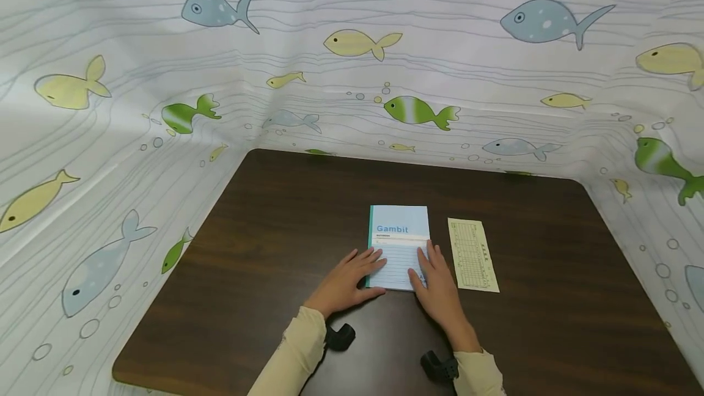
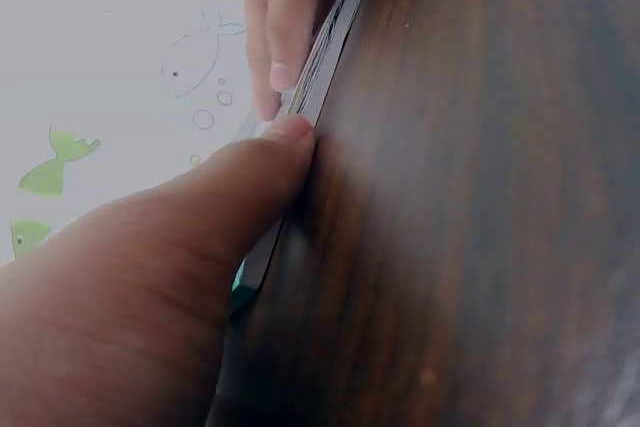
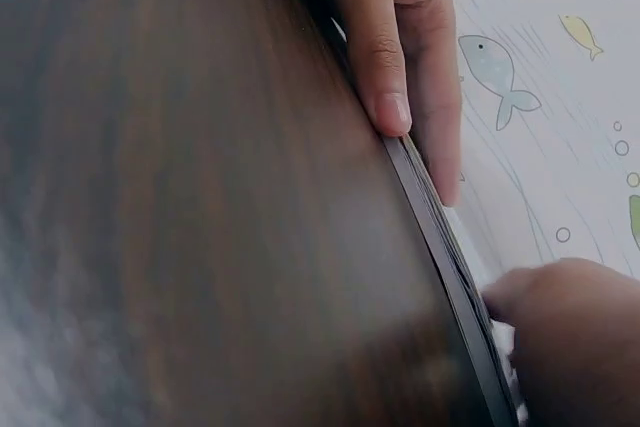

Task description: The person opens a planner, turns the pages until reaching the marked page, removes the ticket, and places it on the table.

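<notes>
A notebook [image 1: 397, 221] with "Gambit" in blue print and a teal spine lies flat on the dark wooden table; its lower part is pale with ruled lines. My left hand [image 1: 346, 282] rests at its left side, fingers spread over the ruled part. In the left wrist view the left thumb [image 2: 245, 182] touches the notebook's near edge. On the right side, my right hand [image 1: 438, 291] lays fairly straight fingers on the lower right part. The right wrist view shows the right thumb [image 3: 565, 322] blurred beside the notebook's page edge [image 3: 455, 292].
To the right of the notebook lies a pale yellow printed slip [image 1: 473, 255] with a grid of small text. The brown table [image 1: 550, 322] has rounded corners. A white fish-patterned cloth [image 1: 308, 11] stands around its back and sides. Black wrist devices [image 1: 340, 337] sit by both cuffs.
</notes>
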Motion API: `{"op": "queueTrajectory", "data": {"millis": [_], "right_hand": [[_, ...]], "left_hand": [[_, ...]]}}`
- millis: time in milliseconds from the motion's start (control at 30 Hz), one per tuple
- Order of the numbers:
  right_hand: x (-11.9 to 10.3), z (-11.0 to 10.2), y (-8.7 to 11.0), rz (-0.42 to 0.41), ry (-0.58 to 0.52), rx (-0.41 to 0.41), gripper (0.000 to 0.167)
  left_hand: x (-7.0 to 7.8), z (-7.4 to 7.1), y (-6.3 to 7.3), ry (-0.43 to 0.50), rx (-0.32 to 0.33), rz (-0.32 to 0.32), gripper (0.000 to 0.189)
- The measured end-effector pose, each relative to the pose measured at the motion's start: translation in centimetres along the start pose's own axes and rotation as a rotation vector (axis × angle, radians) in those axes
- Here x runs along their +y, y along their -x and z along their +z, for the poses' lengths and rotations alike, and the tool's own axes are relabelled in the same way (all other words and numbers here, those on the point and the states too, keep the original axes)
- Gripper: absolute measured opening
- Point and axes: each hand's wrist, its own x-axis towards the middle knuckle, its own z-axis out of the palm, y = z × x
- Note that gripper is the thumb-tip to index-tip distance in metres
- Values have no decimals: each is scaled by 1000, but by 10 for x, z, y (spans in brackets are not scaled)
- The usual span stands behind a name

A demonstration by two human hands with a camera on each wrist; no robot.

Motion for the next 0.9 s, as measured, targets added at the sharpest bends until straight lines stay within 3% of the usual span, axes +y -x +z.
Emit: {"op": "queueTrajectory", "data": {"millis": [133, 267, 467, 733, 900], "right_hand": [[1, 0, -2, -59, 153, -85, 71], [-2, -1, -3, -41, 193, -139, 86], [-1, 0, 6, -36, 189, -145, 105], [4, -1, 1, -32, 182, -132, 104], [3, -1, 3, -33, 166, -152, 104]], "left_hand": [[-1, -1, -3, -9, -10, -23, 68], [-1, -4, -3, -15, -9, -16, 67], [-1, -1, 2, -22, -12, 5, 67], [0, -3, -3, -11, -24, -15, 66], [-1, 1, 1, 6, -10, -14, 66]]}}
